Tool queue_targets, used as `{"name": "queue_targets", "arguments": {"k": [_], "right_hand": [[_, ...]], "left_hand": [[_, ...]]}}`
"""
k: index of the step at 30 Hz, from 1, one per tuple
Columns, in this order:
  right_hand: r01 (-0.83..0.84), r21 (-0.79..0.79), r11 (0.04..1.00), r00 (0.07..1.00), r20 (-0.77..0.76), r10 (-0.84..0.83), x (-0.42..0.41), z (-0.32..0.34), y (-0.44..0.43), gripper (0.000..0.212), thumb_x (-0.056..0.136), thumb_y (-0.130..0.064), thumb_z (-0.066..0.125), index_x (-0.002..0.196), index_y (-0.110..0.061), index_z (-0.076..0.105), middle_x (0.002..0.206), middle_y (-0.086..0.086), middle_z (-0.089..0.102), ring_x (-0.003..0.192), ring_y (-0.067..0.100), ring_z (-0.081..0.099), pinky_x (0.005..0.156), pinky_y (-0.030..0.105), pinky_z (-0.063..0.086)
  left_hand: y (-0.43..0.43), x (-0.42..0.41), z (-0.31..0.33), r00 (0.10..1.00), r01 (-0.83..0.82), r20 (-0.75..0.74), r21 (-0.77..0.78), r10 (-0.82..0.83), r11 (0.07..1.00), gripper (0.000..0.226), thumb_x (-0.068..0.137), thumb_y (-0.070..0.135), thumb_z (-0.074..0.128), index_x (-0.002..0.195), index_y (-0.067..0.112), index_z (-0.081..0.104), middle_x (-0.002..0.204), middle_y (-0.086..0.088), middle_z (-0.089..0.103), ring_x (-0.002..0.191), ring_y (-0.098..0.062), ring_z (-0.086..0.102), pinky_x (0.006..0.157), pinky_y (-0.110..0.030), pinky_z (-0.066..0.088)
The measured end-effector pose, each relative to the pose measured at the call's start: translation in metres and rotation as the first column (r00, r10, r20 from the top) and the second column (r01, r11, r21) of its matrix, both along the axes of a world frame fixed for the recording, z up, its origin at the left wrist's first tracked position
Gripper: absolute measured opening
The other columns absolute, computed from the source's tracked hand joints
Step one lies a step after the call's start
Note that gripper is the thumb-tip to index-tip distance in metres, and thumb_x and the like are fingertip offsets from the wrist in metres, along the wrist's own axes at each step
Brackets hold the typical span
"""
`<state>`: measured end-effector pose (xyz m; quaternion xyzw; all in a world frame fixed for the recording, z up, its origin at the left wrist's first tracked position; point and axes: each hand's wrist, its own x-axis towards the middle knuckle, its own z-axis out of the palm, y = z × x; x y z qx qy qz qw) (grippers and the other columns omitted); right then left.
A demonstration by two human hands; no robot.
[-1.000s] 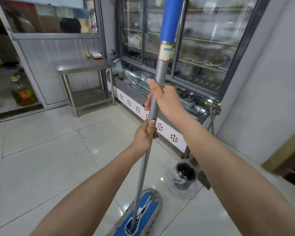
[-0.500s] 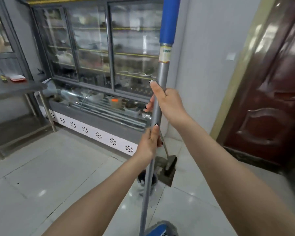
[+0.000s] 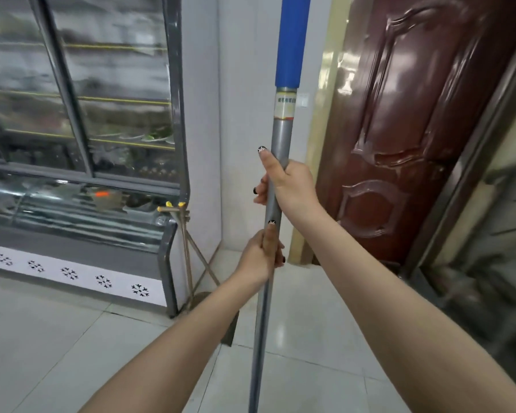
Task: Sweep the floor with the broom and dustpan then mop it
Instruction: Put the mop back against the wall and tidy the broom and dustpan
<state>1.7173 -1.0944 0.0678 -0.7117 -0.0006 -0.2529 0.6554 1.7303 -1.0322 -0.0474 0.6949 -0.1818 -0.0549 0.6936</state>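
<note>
A: Okay, mop handle point(image 3: 259, 338) is standing near upright, centre frame, lower end running off the bottom edge.
B: Hands?
A: Both are gripping it. R hand point(image 3: 292, 189) is higher, fingers curling round the grey pole, thumb lying up along it. L hand point(image 3: 258, 260) is sitting just below, same wrap.
B: Around it?
A: Glass display cabinet point(image 3: 87, 144) to the left, brown door point(image 3: 399, 129) to the right, dustpan point(image 3: 232, 329) leaning at the cabinet's corner.

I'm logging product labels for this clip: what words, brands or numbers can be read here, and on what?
Sticker on the mop handle, just under the blue grip: printed lines, too blurred to read.
Orange tag in the display cabinet: too small to read.
White base panel of the cabinet: snowflake motifs only, no text.
No text is legible anywhere.
</note>
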Motion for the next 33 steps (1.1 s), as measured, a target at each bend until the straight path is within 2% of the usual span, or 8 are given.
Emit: {"name": "queue_targets", "arguments": {"k": [5, 8, 15, 17, 22, 27, 30, 33], "right_hand": [[0.076, -0.082, 0.994, 0.997, 0.024, -0.074, 0.012, 0.007, -0.070, 0.042, 0.087, -0.046, 0.061, 0.066, -0.010, 0.054, 0.051, 0.002, 0.061, 0.043, 0.016, 0.062, 0.047, 0.027, 0.055], [0.115, -0.102, 0.988, 0.993, 0.026, -0.113, 0.024, 0.010, -0.107, 0.044, 0.087, -0.046, 0.061, 0.066, -0.009, 0.054, 0.050, 0.002, 0.061, 0.043, 0.018, 0.062, 0.050, 0.029, 0.056], [0.193, -0.128, 0.973, 0.981, 0.040, -0.190, 0.075, 0.012, -0.178, 0.044, 0.088, -0.045, 0.060, 0.069, -0.006, 0.055, 0.049, 0.002, 0.059, 0.043, 0.017, 0.060, 0.053, 0.037, 0.056], [0.249, -0.158, 0.956, 0.968, 0.048, -0.244, 0.094, 0.011, -0.198, 0.049, 0.088, -0.048, 0.059, 0.068, -0.004, 0.055, 0.047, 0.001, 0.060, 0.042, 0.017, 0.061, 0.052, 0.035, 0.055], [0.350, -0.247, 0.904, 0.937, 0.070, -0.344, 0.148, 0.011, -0.243, 0.059, 0.088, -0.053, 0.055, 0.069, 0.003, 0.059, 0.048, 0.003, 0.062, 0.041, 0.017, 0.063, 0.049, 0.027, 0.054], [0.405, -0.251, 0.879, 0.913, 0.053, -0.405, 0.205, 0.017, -0.291, 0.056, 0.089, -0.051, 0.055, 0.074, 0.003, 0.058, 0.053, 0.006, 0.065, 0.041, 0.017, 0.064, 0.047, 0.030, 0.056], [0.435, -0.241, 0.867, 0.899, 0.069, -0.432, 0.228, 0.012, -0.315, 0.056, 0.089, -0.051, 0.055, 0.080, 0.004, 0.059, 0.062, 0.014, 0.066, 0.041, 0.015, 0.064, 0.047, 0.030, 0.055], [0.440, -0.217, 0.871, 0.896, 0.054, -0.440, 0.253, 0.004, -0.340, 0.052, 0.089, -0.050, 0.056, 0.075, 0.000, 0.056, 0.060, 0.014, 0.066, 0.042, 0.018, 0.064, 0.049, 0.034, 0.056]], "left_hand": [[-0.074, 0.022, 0.005, 0.999, 0.054, -0.006, 0.008, -0.054, 0.998, 0.055, 0.090, 0.059, 0.029, 0.066, 0.015, 0.051, 0.050, 0.005, 0.053, 0.052, -0.017, 0.051, 0.058, -0.032, 0.046], [-0.112, 0.032, 0.013, 0.994, 0.105, -0.019, 0.012, -0.104, 0.994, 0.053, 0.093, 0.054, 0.028, 0.066, 0.014, 0.050, 0.054, 0.000, 0.052, 0.053, -0.018, 0.051, 0.061, -0.034, 0.047], [-0.178, 0.076, 0.027, 0.973, 0.228, 0.025, 0.070, -0.230, 0.971, 0.054, 0.097, 0.047, 0.023, 0.064, 0.011, 0.047, 0.057, -0.005, 0.050, 0.052, -0.015, 0.050, 0.052, -0.018, 0.045], [-0.196, 0.095, 0.031, 0.964, 0.264, 0.021, 0.069, -0.266, 0.962, 0.054, 0.098, 0.044, 0.022, 0.064, 0.010, 0.046, 0.057, -0.006, 0.049, 0.051, -0.015, 0.048, 0.047, -0.011, 0.044], [-0.242, 0.152, 0.034, 0.924, 0.379, -0.041, -0.022, -0.380, 0.925, 0.048, 0.101, 0.038, 0.023, 0.068, 0.009, 0.044, 0.060, -0.009, 0.045, 0.051, -0.017, 0.044, 0.044, -0.012, 0.043], [-0.291, 0.223, 0.028, 0.902, 0.426, 0.039, 0.083, -0.430, 0.901, 0.057, 0.095, 0.051, 0.020, 0.066, 0.009, 0.046, 0.057, -0.006, 0.050, 0.047, -0.010, 0.052, 0.047, -0.011, 0.044], [-0.317, 0.249, 0.021, 0.894, 0.428, 0.080, 0.135, -0.440, 0.894, 0.066, 0.078, 0.068, 0.017, 0.067, 0.012, 0.048, 0.056, 0.000, 0.053, 0.042, 0.000, 0.052, 0.054, -0.015, 0.044], [-0.340, 0.277, 0.012, 0.886, 0.433, 0.101, 0.168, -0.453, 0.886, 0.071, 0.065, 0.077, 0.015, 0.066, 0.014, 0.048, 0.056, 0.001, 0.053, 0.046, -0.002, 0.053, 0.059, -0.020, 0.043]]}}
